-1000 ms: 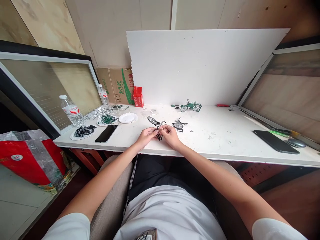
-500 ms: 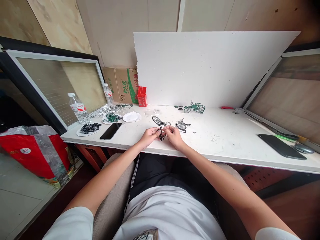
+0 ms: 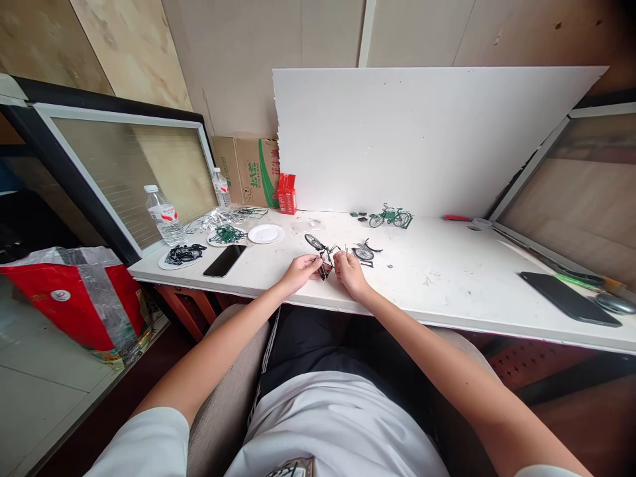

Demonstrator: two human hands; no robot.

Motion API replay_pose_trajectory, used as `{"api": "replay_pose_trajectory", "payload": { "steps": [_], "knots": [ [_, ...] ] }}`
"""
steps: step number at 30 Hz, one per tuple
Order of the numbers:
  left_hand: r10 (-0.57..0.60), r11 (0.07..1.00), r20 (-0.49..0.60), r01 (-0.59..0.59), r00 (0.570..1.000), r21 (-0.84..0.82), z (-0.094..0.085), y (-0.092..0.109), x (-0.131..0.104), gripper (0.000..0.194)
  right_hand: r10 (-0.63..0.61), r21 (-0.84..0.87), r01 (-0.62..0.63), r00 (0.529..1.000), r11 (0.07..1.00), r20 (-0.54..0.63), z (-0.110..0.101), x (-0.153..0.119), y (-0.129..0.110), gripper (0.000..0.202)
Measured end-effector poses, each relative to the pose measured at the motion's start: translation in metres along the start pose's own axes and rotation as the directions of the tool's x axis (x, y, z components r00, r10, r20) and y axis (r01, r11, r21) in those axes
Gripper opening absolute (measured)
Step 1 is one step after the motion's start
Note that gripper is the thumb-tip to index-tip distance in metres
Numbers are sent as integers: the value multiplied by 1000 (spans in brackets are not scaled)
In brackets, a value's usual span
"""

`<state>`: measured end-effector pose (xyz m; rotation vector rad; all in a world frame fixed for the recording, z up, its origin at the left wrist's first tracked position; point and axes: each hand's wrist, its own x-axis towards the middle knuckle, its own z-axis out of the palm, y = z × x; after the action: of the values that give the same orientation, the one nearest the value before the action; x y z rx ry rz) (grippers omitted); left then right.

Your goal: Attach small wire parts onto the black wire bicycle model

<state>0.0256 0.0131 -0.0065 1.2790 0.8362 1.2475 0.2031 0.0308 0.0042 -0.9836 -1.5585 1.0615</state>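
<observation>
A small black model bicycle frame [image 3: 325, 265] with one spoked wheel [image 3: 313, 241] is held near the table's front edge. My left hand [image 3: 301, 272] pinches its left side. At its right side is my right hand [image 3: 348, 270], fingers closed together; what they hold, if anything, is too small to name. Just right of that hand lie a loose black wheel [image 3: 363, 253] and a curved black part [image 3: 374, 246]. Farther back stands a green model bicycle [image 3: 391, 217], with small dark pieces to its left.
On the white table [image 3: 447, 271] are plates of black parts [image 3: 183, 254] and green parts [image 3: 227, 234], a bare plate [image 3: 265, 234], a phone [image 3: 224, 261], bottles [image 3: 165, 216] and a red box [image 3: 287, 194]. A dark device [image 3: 569, 299] lies at the right.
My right hand has drawn slightly away from the bicycle frame and my left hand. The whole view has shifted a little.
</observation>
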Motion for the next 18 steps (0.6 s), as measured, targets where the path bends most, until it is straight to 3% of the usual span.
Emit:
{"api": "replay_pose_trajectory", "payload": {
  "steps": [12, 18],
  "knots": [
    [14, 1000, -15, -14, 1000, 26, -1, -1, 0, 56, -91, 12, 91, 996, 996, 23, -1, -2, -4, 52],
    [10, 1000, -31, -10, 999, 12, -1, -1, 0, 53, -78, 12, 78, 996, 997, 41, 0, -4, -7, 47]
  ]
}}
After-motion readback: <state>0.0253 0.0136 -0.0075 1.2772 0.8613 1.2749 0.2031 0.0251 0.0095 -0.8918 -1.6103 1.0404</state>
